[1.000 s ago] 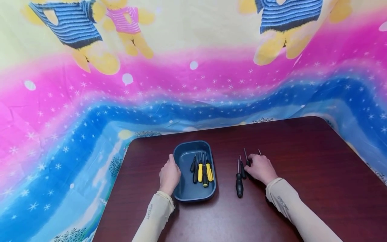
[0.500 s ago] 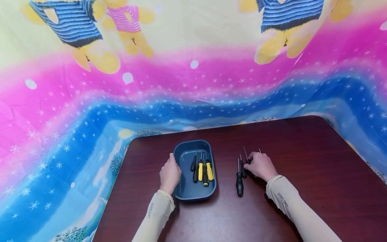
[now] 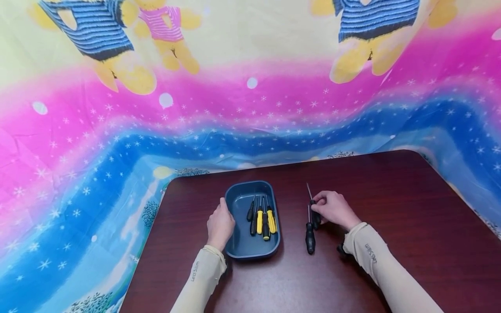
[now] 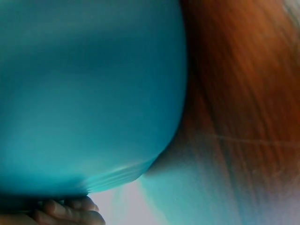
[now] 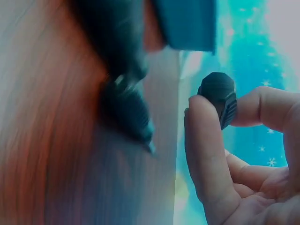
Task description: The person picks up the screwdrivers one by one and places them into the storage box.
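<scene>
Compared with half a second ago, the right hand [image 3: 333,208] has shifted toward the tray [image 3: 250,248], and a black screwdriver [image 5: 219,89] has come with it. I judge that the picking up is achieved, though this tool is outside the tray, above or close to another black screwdriver [image 3: 310,240] on the counter [image 3: 391,200]. The right grip is nearly closed, thumb and finger pinching the handle, with the shaft pointing away. The left hand [image 3: 220,224] is curled at the tray's left side and seems to hold it.
</scene>
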Available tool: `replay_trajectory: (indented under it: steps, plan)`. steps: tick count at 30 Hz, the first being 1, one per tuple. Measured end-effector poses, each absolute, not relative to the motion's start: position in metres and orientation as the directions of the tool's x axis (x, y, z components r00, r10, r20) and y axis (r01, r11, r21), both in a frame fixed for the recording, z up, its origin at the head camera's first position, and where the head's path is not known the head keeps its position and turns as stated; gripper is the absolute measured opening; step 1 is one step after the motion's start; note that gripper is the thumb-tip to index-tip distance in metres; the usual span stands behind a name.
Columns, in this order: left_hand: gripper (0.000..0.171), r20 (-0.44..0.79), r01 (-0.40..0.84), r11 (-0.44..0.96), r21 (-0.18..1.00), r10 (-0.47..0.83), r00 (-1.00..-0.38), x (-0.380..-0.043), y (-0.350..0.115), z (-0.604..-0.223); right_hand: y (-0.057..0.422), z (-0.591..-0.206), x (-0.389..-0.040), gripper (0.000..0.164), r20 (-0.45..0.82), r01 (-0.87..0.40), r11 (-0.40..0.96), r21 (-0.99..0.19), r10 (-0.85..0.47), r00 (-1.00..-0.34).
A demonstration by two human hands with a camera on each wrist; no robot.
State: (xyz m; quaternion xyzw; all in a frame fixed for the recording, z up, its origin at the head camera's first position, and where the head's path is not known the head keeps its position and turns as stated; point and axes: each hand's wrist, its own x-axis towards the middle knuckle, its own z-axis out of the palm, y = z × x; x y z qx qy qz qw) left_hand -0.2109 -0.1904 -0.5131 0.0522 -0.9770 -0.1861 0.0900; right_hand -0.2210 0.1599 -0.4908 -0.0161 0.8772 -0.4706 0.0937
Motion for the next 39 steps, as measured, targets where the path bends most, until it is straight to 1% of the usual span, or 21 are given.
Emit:
replay_trajectory:
  steps: [5,9,12,16,25,28,32,39]
  plan:
    - [0.054,0.155,-0.067,0.929,0.364,-0.131,-0.979,-0.211,-0.190,-0.513,0.150,-0.481,-0.217,0.032,-0.147,0.072,0.360,-0.930,-0.188,-0.971]
    - [0.056,0.151,-0.067,0.932,0.356,-0.128,-0.980,-0.210,-0.190,-0.512,0.139,-0.469,-0.211,0.034,-0.127,0.056,0.263,-0.963,-0.261,-0.957]
    - [0.056,0.150,-0.067,0.932,0.357,-0.128,-0.980,-0.209,-0.190,-0.512,0.131,-0.460,-0.207,0.035,-0.117,0.045,0.231,-0.972,-0.305,-0.945]
    - [0.056,0.143,-0.073,0.933,0.352,-0.130,-0.981,-0.210,-0.189,-0.512,0.120,-0.454,-0.206,0.035,-0.131,0.066,0.196,-0.978,-0.339,-0.932]
    - [0.056,0.133,-0.082,0.931,0.357,-0.138,-0.982,-0.211,-0.188,-0.512,0.085,-0.448,-0.201,0.033,-0.125,0.095,0.093,-0.991,-0.400,-0.908]
    - [0.056,0.131,-0.083,0.929,0.360,-0.139,-0.982,-0.211,-0.188,-0.512,0.074,-0.449,-0.202,0.035,-0.119,0.100,0.066,-0.993,-0.420,-0.900]
    - [0.057,0.133,-0.079,0.926,0.370,-0.137,-0.982,-0.210,-0.188,-0.513,0.061,-0.449,-0.204,0.036,-0.123,0.102,0.074,-0.992,-0.412,-0.903]
    - [0.057,0.130,-0.084,0.924,0.374,-0.142,-0.981,-0.211,-0.188,-0.511,0.041,-0.450,-0.211,0.032,-0.146,0.106,0.123,-0.987,-0.384,-0.912]
